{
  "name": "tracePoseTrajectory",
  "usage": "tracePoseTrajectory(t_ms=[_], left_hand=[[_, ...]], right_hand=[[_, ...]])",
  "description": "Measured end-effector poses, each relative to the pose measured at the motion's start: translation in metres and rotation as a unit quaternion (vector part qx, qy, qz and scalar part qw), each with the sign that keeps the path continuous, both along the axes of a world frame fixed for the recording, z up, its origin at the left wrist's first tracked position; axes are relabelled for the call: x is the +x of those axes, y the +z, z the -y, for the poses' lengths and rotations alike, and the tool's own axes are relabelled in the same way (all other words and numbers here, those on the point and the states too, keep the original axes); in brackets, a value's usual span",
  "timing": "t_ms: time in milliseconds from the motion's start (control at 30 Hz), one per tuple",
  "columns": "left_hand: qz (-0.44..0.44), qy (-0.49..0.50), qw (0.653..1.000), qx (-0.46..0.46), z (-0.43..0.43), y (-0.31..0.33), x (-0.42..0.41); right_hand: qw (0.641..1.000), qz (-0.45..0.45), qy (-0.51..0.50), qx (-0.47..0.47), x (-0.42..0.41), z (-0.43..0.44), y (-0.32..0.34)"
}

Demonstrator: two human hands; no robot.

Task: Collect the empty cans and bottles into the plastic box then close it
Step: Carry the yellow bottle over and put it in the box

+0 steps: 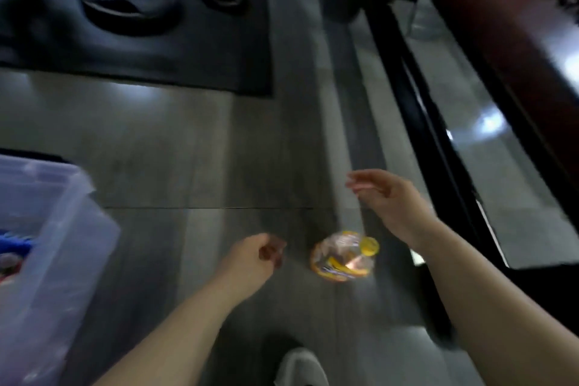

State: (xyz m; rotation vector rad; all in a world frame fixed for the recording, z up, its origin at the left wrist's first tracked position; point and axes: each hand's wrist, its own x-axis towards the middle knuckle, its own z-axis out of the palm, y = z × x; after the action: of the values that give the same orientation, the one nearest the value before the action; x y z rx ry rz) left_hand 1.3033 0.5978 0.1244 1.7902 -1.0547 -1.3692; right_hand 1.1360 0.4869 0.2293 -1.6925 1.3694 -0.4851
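Note:
A clear plastic bottle (344, 255) with a yellow cap and a yellow label stands on the grey floor between my two hands. My left hand (253, 255) hovers just left of it with fingers curled and nothing in them. My right hand (391, 197) is above and to the right of the bottle, fingers apart and empty. The translucent plastic box (62, 229) sits at the left edge with its top open; blue and red items show blurred inside it. The whole view is motion-blurred.
A black rubber mat (219, 50) with black weight plates (125, 0) lies at the far left. A black frame (432, 135) and a dark red padded bench (507, 25) run along the right. My white shoe (300, 367) is at the bottom.

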Motion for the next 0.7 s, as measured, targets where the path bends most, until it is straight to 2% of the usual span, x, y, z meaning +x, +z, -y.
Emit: tracePoseTrajectory(t_ms=[67, 167, 233, 300, 367, 500, 700], left_hand=[[-0.002, -0.055, 0.998, 0.002, 0.011, -0.014, -0.034], [0.011, -0.134, 0.991, 0.017, 0.025, -0.035, -0.07], [0.03, -0.162, 0.986, 0.021, 0.039, -0.049, -0.086], [0.052, -0.182, 0.982, 0.025, 0.052, -0.064, -0.097], [0.084, -0.214, 0.973, 0.024, 0.064, -0.08, -0.106], [0.136, -0.264, 0.954, 0.03, 0.079, -0.105, -0.11], [0.113, -0.198, 0.973, -0.045, 0.082, -0.102, -0.101]], right_hand=[[0.997, -0.049, -0.057, -0.013, -0.045, -0.008, -0.017], [0.992, -0.068, -0.094, 0.053, -0.098, -0.024, -0.056], [0.986, -0.062, -0.075, 0.133, -0.119, -0.028, -0.086], [0.98, -0.097, -0.036, 0.17, -0.129, -0.03, -0.115], [0.98, -0.106, -0.026, 0.166, -0.13, -0.029, -0.139], [0.988, -0.065, -0.014, 0.14, -0.119, -0.02, -0.171], [0.994, -0.01, -0.004, 0.109, -0.109, -0.004, -0.156]])
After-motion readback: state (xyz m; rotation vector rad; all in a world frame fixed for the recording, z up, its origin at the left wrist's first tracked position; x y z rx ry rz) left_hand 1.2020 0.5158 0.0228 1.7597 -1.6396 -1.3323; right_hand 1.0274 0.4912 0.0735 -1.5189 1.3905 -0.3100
